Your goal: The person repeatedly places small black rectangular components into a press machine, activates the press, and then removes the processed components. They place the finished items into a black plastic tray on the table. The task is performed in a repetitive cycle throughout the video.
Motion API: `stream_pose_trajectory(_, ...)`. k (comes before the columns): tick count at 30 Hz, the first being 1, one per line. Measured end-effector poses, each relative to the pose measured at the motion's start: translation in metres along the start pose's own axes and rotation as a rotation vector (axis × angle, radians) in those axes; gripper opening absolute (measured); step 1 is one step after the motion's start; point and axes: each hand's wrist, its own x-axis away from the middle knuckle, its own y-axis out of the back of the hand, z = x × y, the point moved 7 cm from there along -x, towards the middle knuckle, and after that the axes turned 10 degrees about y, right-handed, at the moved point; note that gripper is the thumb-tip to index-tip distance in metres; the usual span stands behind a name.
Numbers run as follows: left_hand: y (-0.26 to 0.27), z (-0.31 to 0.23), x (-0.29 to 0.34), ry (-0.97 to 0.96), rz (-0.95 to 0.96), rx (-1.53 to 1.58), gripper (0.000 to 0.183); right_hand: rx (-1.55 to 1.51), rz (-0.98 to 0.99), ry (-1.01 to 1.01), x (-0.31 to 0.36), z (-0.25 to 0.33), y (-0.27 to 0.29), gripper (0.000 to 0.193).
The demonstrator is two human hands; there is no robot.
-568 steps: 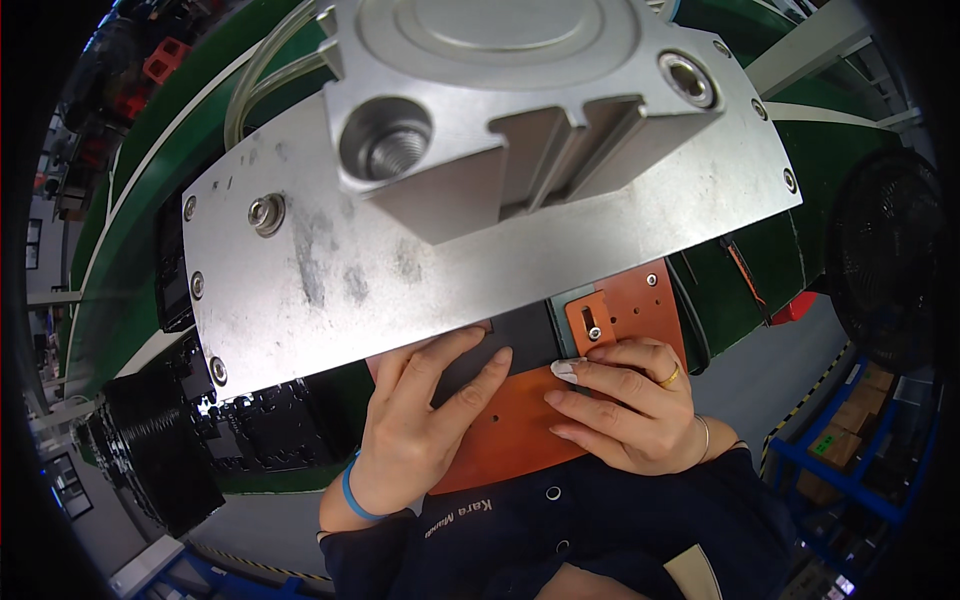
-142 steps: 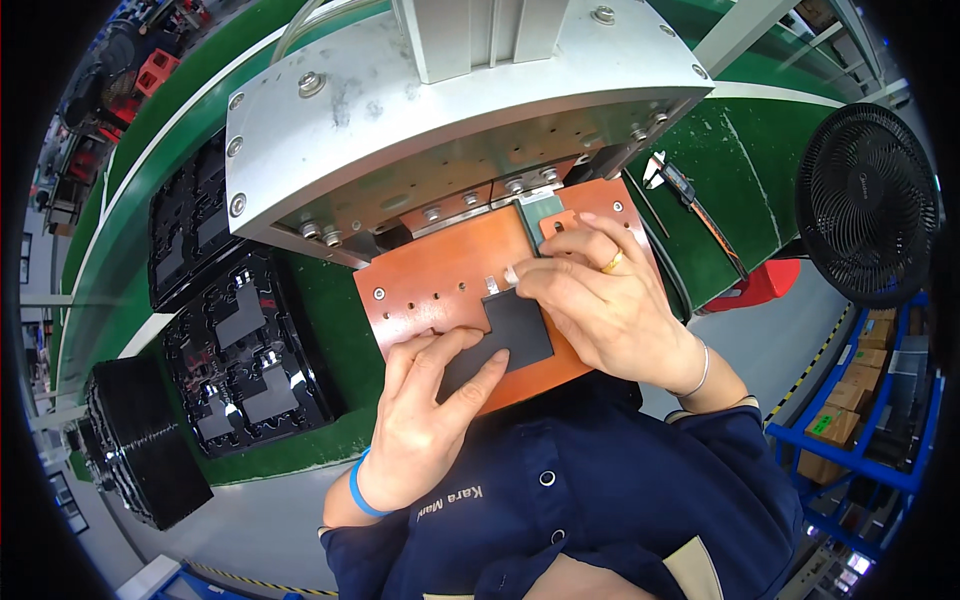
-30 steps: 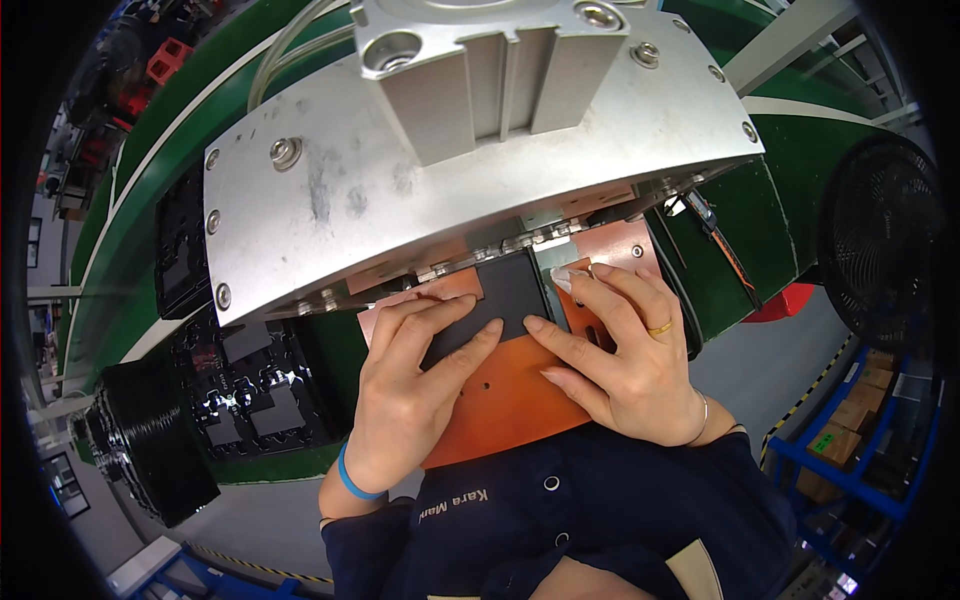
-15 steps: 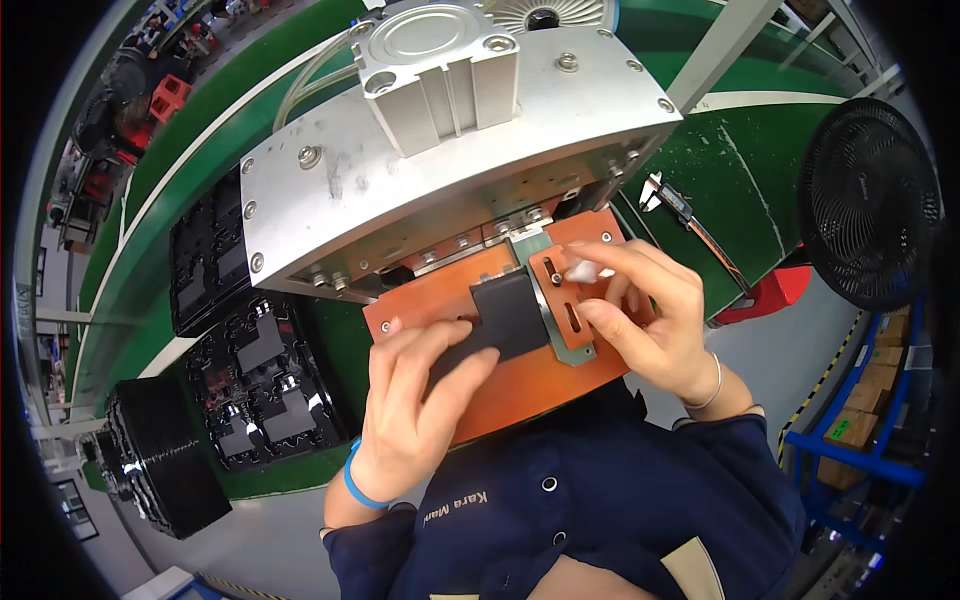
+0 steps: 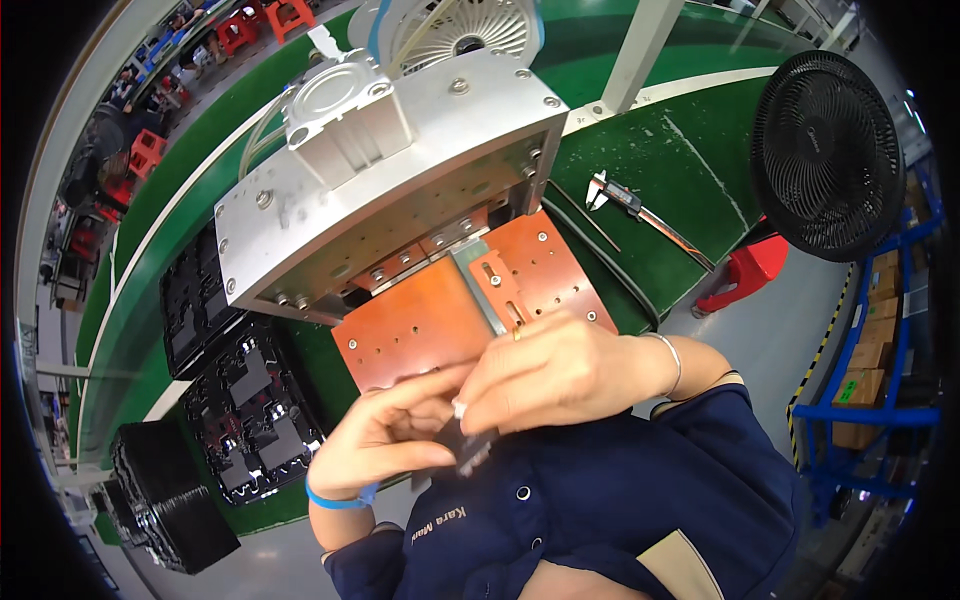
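My left hand (image 5: 372, 438) grips a flat black part (image 5: 464, 440) just in front of the orange plate (image 5: 430, 320), near my body. The part is tilted and mostly covered by fingers; small light bits show at its lower end. My right hand (image 5: 560, 370) is closed over the part's upper side, with a small white piece (image 5: 460, 409) pinched at its fingertips. What the white piece is made of, I cannot tell. On the plate, a slotted orange block (image 5: 492, 283) lies over a grey-green strip (image 5: 468, 270).
Behind the plate stands a metal press (image 5: 400, 180) with a cylinder (image 5: 345, 120) on top. Black trays (image 5: 250, 410) of flat parts lie left, beside a stack of black trays (image 5: 170, 495). A caliper (image 5: 640, 212) rests on the green table right, near a black fan (image 5: 828, 155).
The flat black part has been lifted off the orange plate and brought toward my body. My right hand has moved left from the slotted block to meet my left hand. The view has shifted.
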Motion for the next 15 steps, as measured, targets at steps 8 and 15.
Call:
stream_pose_trajectory(8, 0.029, -0.016, 0.007, -0.294, -0.412, 0.060, 0.035, 0.825, -0.324, -0.524, 0.093, -0.050, 0.114, 0.035)
stream_pose_trajectory(15, 0.028, -0.031, -0.012, -0.237, -0.557, -0.103, 0.028, 0.999, -0.133, -1.126, 0.228, -0.103, 0.167, 0.033)
